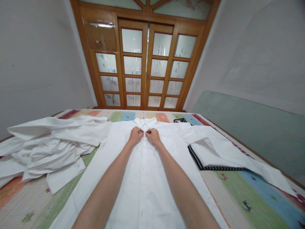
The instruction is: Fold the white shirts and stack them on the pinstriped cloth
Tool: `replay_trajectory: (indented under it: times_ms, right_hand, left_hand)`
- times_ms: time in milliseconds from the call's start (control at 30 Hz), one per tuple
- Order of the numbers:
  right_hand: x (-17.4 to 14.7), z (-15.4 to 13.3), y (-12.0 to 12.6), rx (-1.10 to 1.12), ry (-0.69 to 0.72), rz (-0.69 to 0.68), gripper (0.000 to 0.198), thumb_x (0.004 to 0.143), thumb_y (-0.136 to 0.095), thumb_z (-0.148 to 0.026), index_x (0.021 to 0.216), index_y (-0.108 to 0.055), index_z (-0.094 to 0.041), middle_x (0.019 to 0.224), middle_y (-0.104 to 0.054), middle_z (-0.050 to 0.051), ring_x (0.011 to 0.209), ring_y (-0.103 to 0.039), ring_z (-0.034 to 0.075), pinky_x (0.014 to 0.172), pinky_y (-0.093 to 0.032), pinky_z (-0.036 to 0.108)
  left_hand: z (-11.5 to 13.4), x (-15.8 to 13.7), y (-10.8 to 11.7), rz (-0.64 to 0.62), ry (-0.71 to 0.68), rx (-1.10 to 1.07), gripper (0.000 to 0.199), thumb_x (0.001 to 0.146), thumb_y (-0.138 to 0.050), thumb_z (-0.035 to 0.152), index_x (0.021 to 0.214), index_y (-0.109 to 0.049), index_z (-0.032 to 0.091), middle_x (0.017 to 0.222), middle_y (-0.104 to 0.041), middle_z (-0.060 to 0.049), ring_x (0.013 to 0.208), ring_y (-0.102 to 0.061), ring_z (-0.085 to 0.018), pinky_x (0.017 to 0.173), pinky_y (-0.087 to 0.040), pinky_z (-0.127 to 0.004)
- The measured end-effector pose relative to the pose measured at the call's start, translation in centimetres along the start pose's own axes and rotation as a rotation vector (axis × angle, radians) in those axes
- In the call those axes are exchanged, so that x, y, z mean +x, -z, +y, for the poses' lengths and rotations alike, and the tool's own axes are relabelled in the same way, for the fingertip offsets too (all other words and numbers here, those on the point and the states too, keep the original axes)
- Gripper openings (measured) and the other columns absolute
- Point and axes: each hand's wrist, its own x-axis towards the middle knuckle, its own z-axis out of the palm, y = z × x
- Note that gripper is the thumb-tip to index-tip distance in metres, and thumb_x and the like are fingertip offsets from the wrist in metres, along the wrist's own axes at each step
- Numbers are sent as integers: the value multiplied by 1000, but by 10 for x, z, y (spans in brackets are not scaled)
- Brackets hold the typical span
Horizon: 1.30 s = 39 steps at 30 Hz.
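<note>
A white collared shirt (128,190) lies spread front side up, its collar (145,122) at the far end and its button placket running down the middle toward me. Just below the collar, my left hand (136,135) pinches the left side of the placket. My right hand (152,136) pinches the opposite side, with a narrow gap between the two hands. Both sets of fingers are closed at the shirt front; any button between them is too small to make out. The right-hand sleeve (224,148) stretches out to the right.
Crumpled white garments (54,143) are heaped on the left. A black item with white marks (179,120) lies beyond the shirt, and a black patterned edge (220,168) shows under the right sleeve. A colourful patterned cloth (259,197) covers the surface. Wooden glass-paned doors (145,63) stand behind.
</note>
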Motion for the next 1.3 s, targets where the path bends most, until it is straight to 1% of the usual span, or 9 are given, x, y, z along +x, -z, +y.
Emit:
replay_trajectory:
  times_ms: [167, 333, 467, 633, 833, 933, 1067, 1200, 1300]
  right_hand:
    - [1, 1, -1, -15, -7, 1, 16, 78, -62, -16, 82, -77, -15, 82, -74, 7, 77, -63, 16, 74, -43, 23]
    - [1, 0, 0, -11, -10, -10, 16, 78, -62, -15, 82, -78, -14, 81, -74, 8, 76, -64, 16, 73, -43, 22]
    - [1, 0, 1, -7, -14, -6, 18, 75, -62, -13, 81, -78, -15, 81, -74, 7, 76, -64, 16, 73, -43, 23]
    - [0, 0, 2, 1, -2, -14, 15, 75, -64, -16, 78, -79, -16, 78, -74, 7, 75, -63, 16, 72, -42, 23]
    - [-1, -1, 3, 61, 8, -21, 14, 77, -64, -15, 79, -78, -15, 79, -74, 7, 74, -63, 16, 70, -42, 22]
    - [-2, -4, 3, 99, -8, -15, 16, 79, -62, -18, 76, -77, -15, 75, -74, 7, 72, -63, 15, 68, -42, 22]
    - [-2, -7, 2, 68, -47, 8, 19, 80, -62, -24, 71, -75, -14, 72, -73, 7, 70, -63, 16, 67, -41, 23]
    - [-1, -7, 1, 26, -58, 21, 17, 79, -61, -21, 68, -73, -14, 72, -73, 8, 70, -62, 16, 68, -41, 23]
    - [-1, -6, 2, 29, -52, 19, 15, 77, -62, -19, 67, -72, -15, 73, -73, 7, 71, -62, 16, 68, -41, 23]
  left_hand:
    - [0, 1, 0, -37, -27, 56, 12, 74, -65, 19, 79, -76, 18, 81, -68, -3, 76, -60, -16, 75, -48, -28]
    - [4, 0, -1, -54, -48, 138, 18, 77, -61, 16, 83, -78, 19, 83, -68, -5, 80, -60, -18, 79, -47, -30]
    - [8, -2, 2, -73, -75, 211, 18, 78, -58, 16, 81, -77, 17, 83, -66, -7, 86, -59, -21, 82, -46, -31]
    - [10, -5, 7, -120, -113, 271, 17, 82, -59, 21, 75, -73, 17, 81, -64, -7, 87, -59, -21, 80, -46, -31]
    - [13, -6, 7, -166, -134, 367, 17, 89, -55, 25, 83, -71, 19, 87, -65, -8, 94, -59, -22, 81, -46, -31]
    - [16, -6, 6, -179, -143, 380, 16, 88, -54, 20, 83, -70, 20, 89, -64, -8, 97, -59, -22, 83, -46, -31]
    - [17, -7, 4, -182, -154, 367, 19, 86, -51, 14, 79, -67, 19, 90, -63, -9, 98, -59, -23, 85, -46, -32]
    - [14, -8, 2, -161, -154, 317, 16, 88, -50, 17, 83, -65, 18, 92, -63, -9, 98, -58, -23, 85, -46, -33]
    - [8, -7, 0, -146, -144, 257, 11, 86, -54, 16, 84, -64, 18, 89, -63, -7, 92, -59, -21, 83, -47, -32]
